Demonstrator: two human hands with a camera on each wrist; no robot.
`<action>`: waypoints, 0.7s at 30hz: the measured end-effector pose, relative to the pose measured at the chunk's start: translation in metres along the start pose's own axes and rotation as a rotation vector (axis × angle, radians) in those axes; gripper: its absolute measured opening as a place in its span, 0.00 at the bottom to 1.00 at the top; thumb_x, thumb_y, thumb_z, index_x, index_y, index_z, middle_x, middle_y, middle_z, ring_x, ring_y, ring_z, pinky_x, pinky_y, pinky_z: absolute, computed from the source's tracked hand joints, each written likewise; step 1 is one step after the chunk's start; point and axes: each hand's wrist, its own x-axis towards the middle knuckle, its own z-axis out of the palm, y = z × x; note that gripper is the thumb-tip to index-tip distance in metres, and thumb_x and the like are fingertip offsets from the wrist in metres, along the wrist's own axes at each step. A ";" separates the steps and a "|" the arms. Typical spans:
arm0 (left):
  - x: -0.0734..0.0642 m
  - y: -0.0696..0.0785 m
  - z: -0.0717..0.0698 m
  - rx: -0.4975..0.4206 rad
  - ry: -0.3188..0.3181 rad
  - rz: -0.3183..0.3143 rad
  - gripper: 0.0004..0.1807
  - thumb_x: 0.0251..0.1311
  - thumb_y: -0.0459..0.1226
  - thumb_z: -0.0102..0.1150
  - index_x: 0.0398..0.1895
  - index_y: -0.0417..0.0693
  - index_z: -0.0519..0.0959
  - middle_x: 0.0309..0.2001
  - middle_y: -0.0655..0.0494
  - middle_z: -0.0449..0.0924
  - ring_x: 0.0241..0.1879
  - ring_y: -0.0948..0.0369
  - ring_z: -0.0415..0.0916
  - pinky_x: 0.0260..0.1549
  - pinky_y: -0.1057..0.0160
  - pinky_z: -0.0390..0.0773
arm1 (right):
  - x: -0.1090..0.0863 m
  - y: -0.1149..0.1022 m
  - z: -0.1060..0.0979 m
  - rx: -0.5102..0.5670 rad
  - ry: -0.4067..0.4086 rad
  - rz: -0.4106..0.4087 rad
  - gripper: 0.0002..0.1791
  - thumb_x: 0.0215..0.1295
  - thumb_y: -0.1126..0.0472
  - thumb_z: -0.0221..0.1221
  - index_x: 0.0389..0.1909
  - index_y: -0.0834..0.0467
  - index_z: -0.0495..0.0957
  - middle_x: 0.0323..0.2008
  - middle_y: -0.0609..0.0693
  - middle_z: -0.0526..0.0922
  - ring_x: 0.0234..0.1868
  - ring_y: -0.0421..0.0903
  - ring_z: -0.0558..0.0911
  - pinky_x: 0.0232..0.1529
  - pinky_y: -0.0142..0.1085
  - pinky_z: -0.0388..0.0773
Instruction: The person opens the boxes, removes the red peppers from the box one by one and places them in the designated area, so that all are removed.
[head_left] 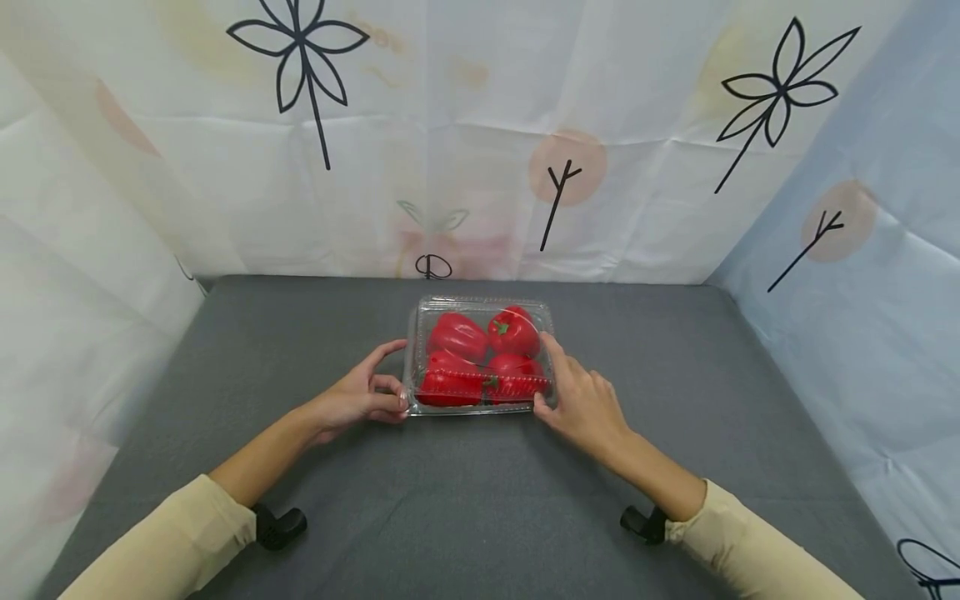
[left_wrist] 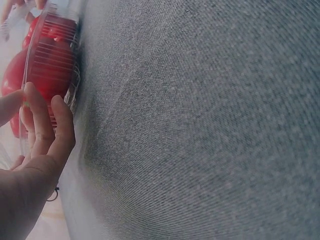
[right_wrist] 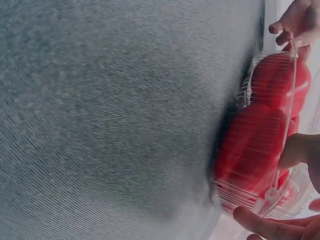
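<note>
On the counter (head_left: 465, 508), my left fingers (head_left: 384, 402) pinch the clear box's (head_left: 472, 410) left rim, nearly closed; my right fingers (head_left: 557, 357) curl round its right end. Only the head view shows all four red peppers (head_left: 459, 337); the wrist views reveal ribbed walls.

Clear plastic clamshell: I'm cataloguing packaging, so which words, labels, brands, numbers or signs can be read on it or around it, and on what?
None can be read.
Clear plastic clamshell: no visible label or lettering.
Red bell peppers: no visible stickers.
Patterned backdrop: line-drawn plants, no readable words; the pale orange marks near the top are too blurred to tell.
</note>
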 end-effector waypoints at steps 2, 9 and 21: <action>0.000 0.000 0.000 0.002 0.000 -0.004 0.50 0.62 0.27 0.62 0.79 0.58 0.42 0.38 0.48 0.80 0.38 0.54 0.82 0.47 0.51 0.82 | 0.001 0.001 -0.002 0.004 -0.010 -0.019 0.48 0.47 0.65 0.68 0.72 0.57 0.60 0.31 0.54 0.80 0.16 0.41 0.61 0.15 0.33 0.60; -0.002 0.000 -0.001 0.004 0.011 -0.009 0.49 0.62 0.26 0.60 0.79 0.56 0.42 0.37 0.49 0.79 0.37 0.53 0.82 0.47 0.52 0.82 | -0.001 0.011 -0.009 -0.033 -0.003 -0.158 0.42 0.49 0.71 0.65 0.70 0.57 0.65 0.31 0.54 0.79 0.14 0.39 0.54 0.15 0.32 0.56; -0.003 0.000 0.002 0.012 0.010 0.004 0.50 0.62 0.27 0.62 0.79 0.53 0.41 0.40 0.47 0.79 0.37 0.54 0.82 0.48 0.49 0.81 | 0.015 0.029 -0.028 0.212 0.128 -0.064 0.35 0.58 0.57 0.66 0.67 0.59 0.68 0.45 0.57 0.84 0.41 0.57 0.82 0.44 0.59 0.76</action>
